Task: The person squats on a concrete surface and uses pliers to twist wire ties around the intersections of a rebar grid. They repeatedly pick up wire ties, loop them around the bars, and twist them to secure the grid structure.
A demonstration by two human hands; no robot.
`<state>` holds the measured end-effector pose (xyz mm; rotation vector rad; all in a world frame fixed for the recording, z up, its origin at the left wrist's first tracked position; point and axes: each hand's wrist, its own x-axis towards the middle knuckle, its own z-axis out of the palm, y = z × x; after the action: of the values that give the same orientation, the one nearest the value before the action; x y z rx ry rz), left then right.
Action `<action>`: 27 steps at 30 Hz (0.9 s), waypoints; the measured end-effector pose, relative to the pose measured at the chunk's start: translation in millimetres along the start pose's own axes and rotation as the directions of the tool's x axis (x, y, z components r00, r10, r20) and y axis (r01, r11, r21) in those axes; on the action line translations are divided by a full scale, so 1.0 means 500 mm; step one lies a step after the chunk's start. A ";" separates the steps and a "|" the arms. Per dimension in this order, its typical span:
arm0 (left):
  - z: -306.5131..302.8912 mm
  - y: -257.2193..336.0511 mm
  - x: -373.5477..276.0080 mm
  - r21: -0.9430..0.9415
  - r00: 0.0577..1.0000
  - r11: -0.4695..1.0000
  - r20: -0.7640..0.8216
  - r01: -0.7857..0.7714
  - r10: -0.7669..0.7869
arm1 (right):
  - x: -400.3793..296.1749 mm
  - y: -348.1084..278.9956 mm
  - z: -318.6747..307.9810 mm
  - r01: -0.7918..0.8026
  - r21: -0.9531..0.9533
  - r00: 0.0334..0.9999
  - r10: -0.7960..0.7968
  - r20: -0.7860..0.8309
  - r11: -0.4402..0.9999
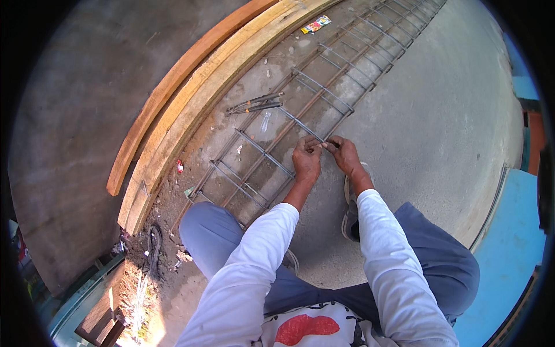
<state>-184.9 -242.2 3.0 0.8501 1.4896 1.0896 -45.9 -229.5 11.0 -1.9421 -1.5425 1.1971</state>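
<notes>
A long rebar cage [321, 92] of lengthwise bars and square stirrups lies on the concrete, running from my left knee to the upper right. My left hand [307, 159] pinches it at the near corner of a stirrup [299, 123]. Meeting it from the right, my right hand [345, 156] has thumb and forefinger closed on the same joint. Any tie wire between the fingertips is too small to make out. Pincers [256, 104] with dark handles and orange bands rest across the cage's far bars, left of that stirrup.
Timber beams [204, 82] lie along the cage's far side, beside a large brown panel [86, 108]. A wire bundle [154, 251] sits on dirt at lower left. Wrappers [316, 24] litter the ground. Smooth concrete [433, 130] extends right to a blue surface [507, 225].
</notes>
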 end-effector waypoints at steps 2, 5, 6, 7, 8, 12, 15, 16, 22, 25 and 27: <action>-0.004 -0.011 -0.006 0.118 0.999 0.992 0.003 -0.039 0.039 | 0.007 0.005 0.004 0.019 0.011 1.000 -0.019 0.005 1.000; 0.000 -0.007 -0.017 0.242 0.989 0.959 0.005 -0.147 0.150 | 0.003 0.027 0.001 0.035 0.054 0.999 -0.035 -0.001 0.998; -0.003 -0.010 -0.019 0.269 0.959 0.922 0.023 -0.277 0.282 | 0.002 0.025 0.003 0.074 0.073 0.997 -0.074 -0.008 0.995; -0.005 -0.013 -0.020 0.295 0.912 0.867 0.046 -0.402 0.407 | -0.001 0.024 0.006 0.114 0.091 0.993 -0.113 -0.017 0.989; -0.007 -0.015 -0.022 0.317 0.848 0.794 0.072 -0.518 0.525 | -0.005 0.024 0.005 0.016 0.144 1.000 -0.018 0.014 0.989; -0.013 -0.018 -0.034 0.403 0.821 0.723 0.162 -0.561 0.547 | -0.035 0.010 0.003 -0.346 0.208 0.935 0.319 0.152 0.915; -0.008 -0.019 -0.035 0.377 0.811 0.723 0.175 -0.579 0.558 | -0.054 0.011 0.003 -0.317 -0.044 0.942 0.320 0.104 0.947; -0.009 -0.021 -0.033 0.368 0.815 0.732 0.163 -0.574 0.557 | -0.058 -0.001 0.006 -0.261 -0.164 0.958 0.276 0.081 0.951; -0.023 -0.020 -0.016 0.266 0.873 0.833 0.096 -0.485 0.478 | -0.037 -0.111 -0.029 0.177 -0.612 0.904 0.118 0.411 0.771; -0.028 -0.019 -0.016 0.220 0.911 0.885 0.052 -0.410 0.409 | 0.007 -0.210 -0.042 0.302 -0.652 0.854 0.107 0.510 0.695; -0.010 -0.013 -0.019 0.192 0.926 0.907 0.032 -0.374 0.375 | 0.069 -0.190 -0.061 0.399 -0.652 0.831 0.046 0.555 0.645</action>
<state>-187.8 -254.3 0.0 1.3137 1.4895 1.2352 -76.8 -160.9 85.0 -1.8597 -2.8461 1.1525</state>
